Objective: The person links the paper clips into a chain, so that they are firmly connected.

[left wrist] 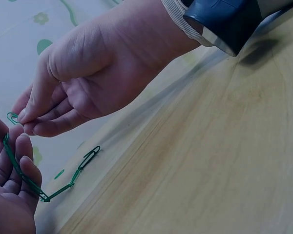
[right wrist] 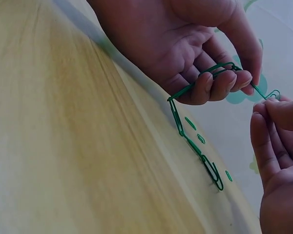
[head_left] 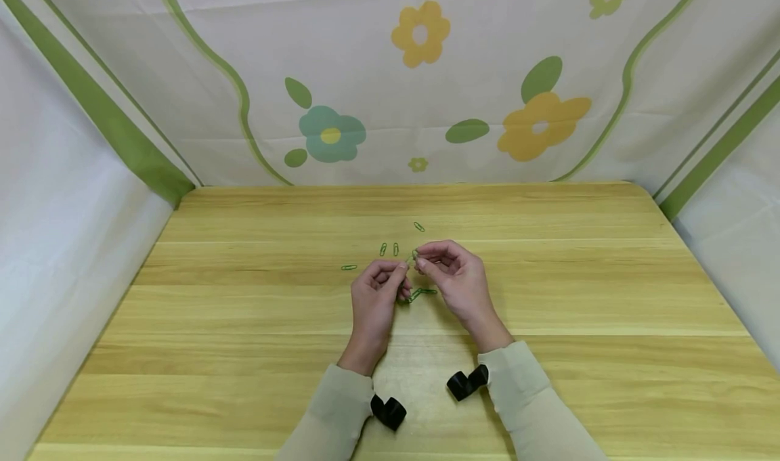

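A chain of linked green paper clips (right wrist: pixel 175 117) drapes across the fingers of my left hand (head_left: pixel 374 302), and its lower end hangs toward the table. Thumb and fingertips of that hand pinch the chain's upper end. Just to the right, my right hand (head_left: pixel 460 281) pinches a green paper clip (left wrist: pixel 11 117) between thumb and fingers. The fingertips of both hands nearly meet, above the wooden table (head_left: pixel 244 353). Whether the right hand's clip is hooked into the chain, I cannot tell; fingertips cover part of it.
Several loose green paper clips lie beyond the hands, among them one at the left (head_left: pixel 349 267) and one farthest back (head_left: pixel 419 227). Black wrist cameras (head_left: pixel 390 413) stick out from both sleeves. A flower-patterned white curtain (head_left: pixel 378 95) hangs behind the table.
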`<state>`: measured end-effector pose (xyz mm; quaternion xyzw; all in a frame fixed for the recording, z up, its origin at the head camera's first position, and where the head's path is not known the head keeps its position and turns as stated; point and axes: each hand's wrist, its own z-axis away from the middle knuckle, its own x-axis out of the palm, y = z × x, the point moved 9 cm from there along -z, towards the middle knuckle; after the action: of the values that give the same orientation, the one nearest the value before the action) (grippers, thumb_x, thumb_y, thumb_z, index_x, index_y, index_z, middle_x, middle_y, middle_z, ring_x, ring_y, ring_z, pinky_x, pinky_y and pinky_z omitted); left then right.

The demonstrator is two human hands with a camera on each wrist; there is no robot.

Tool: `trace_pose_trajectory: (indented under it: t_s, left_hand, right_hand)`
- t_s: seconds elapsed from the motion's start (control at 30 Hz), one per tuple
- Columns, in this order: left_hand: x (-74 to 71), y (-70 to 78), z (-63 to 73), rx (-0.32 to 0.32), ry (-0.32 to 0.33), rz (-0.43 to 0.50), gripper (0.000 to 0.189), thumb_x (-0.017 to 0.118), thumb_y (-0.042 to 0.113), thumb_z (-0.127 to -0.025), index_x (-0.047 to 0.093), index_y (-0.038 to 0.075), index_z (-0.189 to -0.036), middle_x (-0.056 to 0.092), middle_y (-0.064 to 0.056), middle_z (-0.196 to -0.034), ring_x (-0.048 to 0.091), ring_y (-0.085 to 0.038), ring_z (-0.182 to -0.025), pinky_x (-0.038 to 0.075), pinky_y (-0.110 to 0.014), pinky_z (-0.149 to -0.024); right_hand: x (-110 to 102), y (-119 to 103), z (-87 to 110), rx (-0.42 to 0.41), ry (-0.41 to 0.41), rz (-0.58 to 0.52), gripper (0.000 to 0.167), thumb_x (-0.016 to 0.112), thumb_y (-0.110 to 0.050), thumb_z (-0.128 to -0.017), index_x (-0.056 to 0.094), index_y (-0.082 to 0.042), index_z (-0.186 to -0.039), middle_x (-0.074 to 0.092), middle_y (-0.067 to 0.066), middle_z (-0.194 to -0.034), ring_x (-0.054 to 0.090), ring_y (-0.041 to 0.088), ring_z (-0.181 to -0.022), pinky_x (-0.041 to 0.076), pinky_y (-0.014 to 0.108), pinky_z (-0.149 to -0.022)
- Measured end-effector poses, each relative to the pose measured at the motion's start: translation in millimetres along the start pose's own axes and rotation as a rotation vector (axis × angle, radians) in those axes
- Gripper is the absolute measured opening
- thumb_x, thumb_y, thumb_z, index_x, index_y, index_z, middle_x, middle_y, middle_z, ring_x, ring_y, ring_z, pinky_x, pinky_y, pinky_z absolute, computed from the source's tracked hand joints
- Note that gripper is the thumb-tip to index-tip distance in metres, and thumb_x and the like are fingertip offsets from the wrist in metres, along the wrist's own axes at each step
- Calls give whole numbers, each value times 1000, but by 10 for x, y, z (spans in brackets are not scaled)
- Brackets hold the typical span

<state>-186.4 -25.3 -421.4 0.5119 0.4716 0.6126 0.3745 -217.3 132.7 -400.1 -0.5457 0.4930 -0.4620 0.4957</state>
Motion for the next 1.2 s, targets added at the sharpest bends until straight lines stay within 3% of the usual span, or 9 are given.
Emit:
trace_pose_trajectory:
  t_s: [0.6,0.9,1.2]
  left_hand:
    - [3,-29,-9,-23,-14,-42,13,74,10,-102,74,-3,-102,71,-24,-84,65,-16,-66,56,-22,-62]
    - [0,-71,-16,-64,-23,-36,15,74,12,-103,74,-3,-104,72,-13,-80,65,-15,-66,56,-22,-62]
    - [-17,-108,-22,-122,-21,-2,16,72,13,-104,73,-3,-108,71,-6,-81,65,-11,-65,56,-22,-64]
  right_hand:
    - [-15,-20,-2,-78,8,-3,15,80,3,-94,80,4,-109,76,11,-103,75,12,-90,65,25,-84]
    - [-13,-43,4,-115,24,55,14,80,3,-94,81,2,-108,73,22,-106,74,10,-90,64,23,-84]
    - [-20,-33,1,-135,37,93,14,80,2,-94,83,-2,-107,74,21,-105,73,10,-91,63,21,-83]
